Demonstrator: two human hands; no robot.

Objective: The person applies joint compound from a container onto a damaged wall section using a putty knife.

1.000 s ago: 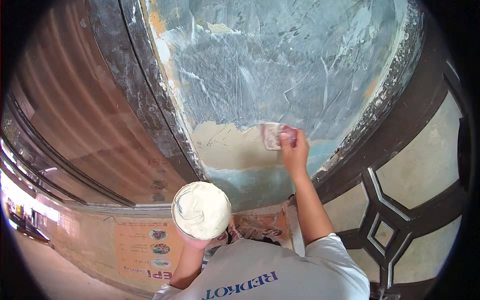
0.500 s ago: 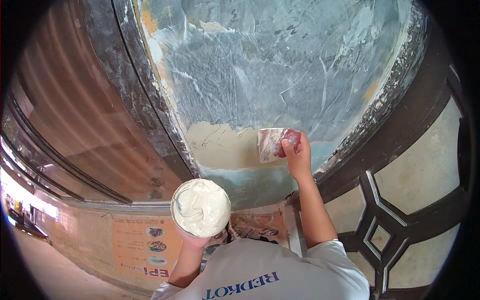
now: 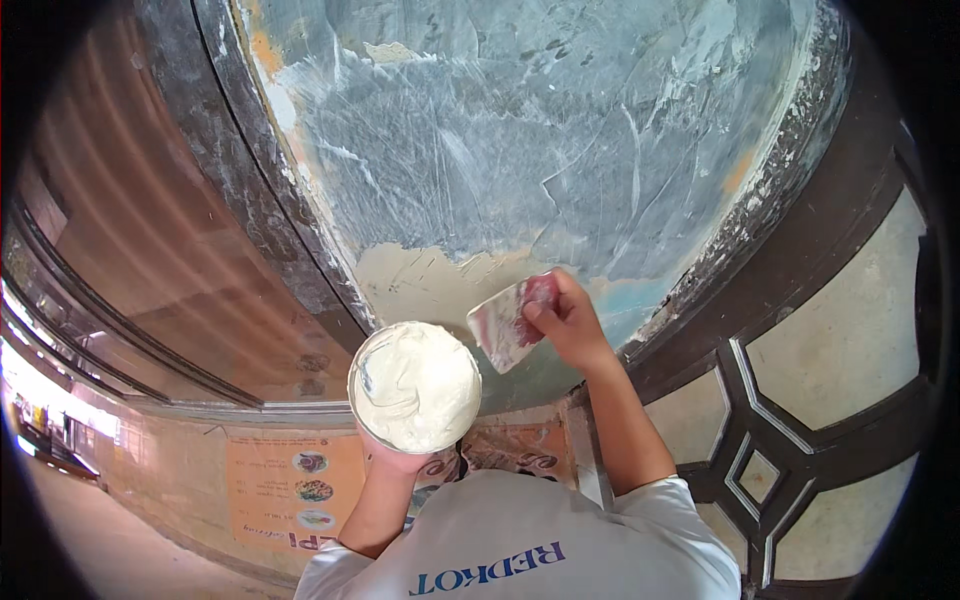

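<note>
A red scraper (image 3: 503, 328), gripped in the fingers of the right hand (image 3: 578, 328), is drawn off the wall's (image 3: 480, 150) beige patch (image 3: 410, 285) toward the paste-filled tub (image 3: 366, 430) grasped by the left hand (image 3: 398, 460), spreading apparently paused.

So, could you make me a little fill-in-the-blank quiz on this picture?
1. The right hand grips a scraper, which under its pale smears is ____.
2. The left hand holds a tub of paste, which in the picture is to the scraper's ____.
3. The poster at lower left is mainly ____.
4. The dark frame with pale panels is on the picture's ____ side.

Missing words: red; left; orange; right.
</note>
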